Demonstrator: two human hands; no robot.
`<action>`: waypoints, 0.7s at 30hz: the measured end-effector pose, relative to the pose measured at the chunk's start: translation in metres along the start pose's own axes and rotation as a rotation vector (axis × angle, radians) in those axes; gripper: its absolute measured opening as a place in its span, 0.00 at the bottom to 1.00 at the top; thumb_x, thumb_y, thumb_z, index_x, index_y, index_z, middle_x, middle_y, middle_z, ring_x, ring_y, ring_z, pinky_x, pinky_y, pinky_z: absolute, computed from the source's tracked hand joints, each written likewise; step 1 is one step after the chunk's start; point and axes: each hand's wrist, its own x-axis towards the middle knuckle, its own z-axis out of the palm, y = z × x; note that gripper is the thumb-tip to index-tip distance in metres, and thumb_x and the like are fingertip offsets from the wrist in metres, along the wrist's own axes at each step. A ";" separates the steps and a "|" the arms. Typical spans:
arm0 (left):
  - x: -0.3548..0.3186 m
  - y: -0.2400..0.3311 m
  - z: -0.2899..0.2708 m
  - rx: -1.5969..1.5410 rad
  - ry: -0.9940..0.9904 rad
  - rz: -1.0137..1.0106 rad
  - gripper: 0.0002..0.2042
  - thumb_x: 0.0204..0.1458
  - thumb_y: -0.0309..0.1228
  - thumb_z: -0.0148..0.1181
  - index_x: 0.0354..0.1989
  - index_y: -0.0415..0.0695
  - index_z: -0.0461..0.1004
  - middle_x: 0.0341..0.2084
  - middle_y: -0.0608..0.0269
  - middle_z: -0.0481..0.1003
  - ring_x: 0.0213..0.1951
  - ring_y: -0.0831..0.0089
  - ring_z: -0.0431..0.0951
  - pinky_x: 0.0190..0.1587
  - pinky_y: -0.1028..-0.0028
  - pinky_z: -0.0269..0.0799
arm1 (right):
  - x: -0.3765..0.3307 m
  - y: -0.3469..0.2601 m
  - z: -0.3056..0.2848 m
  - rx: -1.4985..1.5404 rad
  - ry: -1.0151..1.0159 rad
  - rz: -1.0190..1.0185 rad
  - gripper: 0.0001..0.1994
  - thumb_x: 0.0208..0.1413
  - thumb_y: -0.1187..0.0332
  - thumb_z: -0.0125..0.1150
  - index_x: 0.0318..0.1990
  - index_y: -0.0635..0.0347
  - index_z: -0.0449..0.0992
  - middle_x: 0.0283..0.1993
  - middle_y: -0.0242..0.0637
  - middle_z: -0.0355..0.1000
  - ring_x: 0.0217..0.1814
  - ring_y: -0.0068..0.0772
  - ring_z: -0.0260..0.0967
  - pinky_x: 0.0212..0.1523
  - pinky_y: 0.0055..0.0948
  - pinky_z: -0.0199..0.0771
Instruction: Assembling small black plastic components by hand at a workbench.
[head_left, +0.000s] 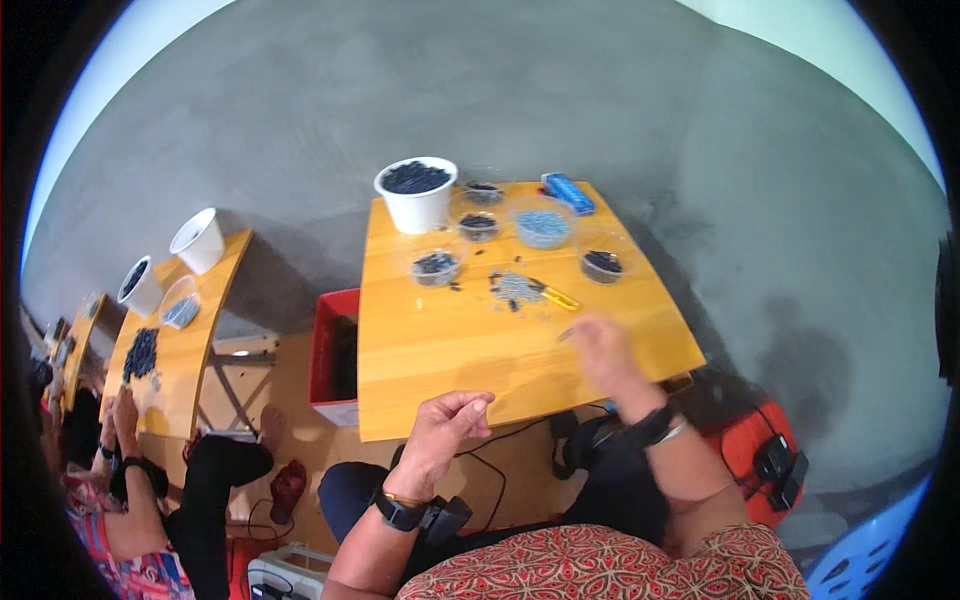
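Note:
My left hand [448, 430] is over the near edge of the wooden table, thumb and fingers pressed together; what they hold, if anything, is hidden. Over the right part of the table is my right hand [605, 355], smeared by motion. A small dark piece [567, 335] shows at its fingertips. Beyond my hands lie a loose pile of small grey pieces [514, 287] and a yellow utility knife [555, 294]. Clear tubs of black pieces stand around them, one at the left [435, 267] and one at the right [602, 265]. Another tub [542, 228] holds blue-grey pieces.
A white bucket [418, 205] full of black pieces and a blue box [568, 194] stand at the table's far side. Left of the table is a red bin [335, 350]. Another person's hands [122, 415] are at a neighbouring table with black pieces [141, 354].

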 end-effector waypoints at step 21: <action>0.048 -0.025 -0.049 0.076 0.329 0.330 0.08 0.51 0.25 0.51 0.37 0.35 0.72 0.25 0.65 0.72 0.25 0.79 0.71 0.31 0.79 0.69 | 0.157 0.026 0.115 -0.292 -0.251 -0.465 0.07 0.46 0.72 0.51 0.35 0.60 0.68 0.35 0.44 0.67 0.38 0.48 0.65 0.37 0.39 0.66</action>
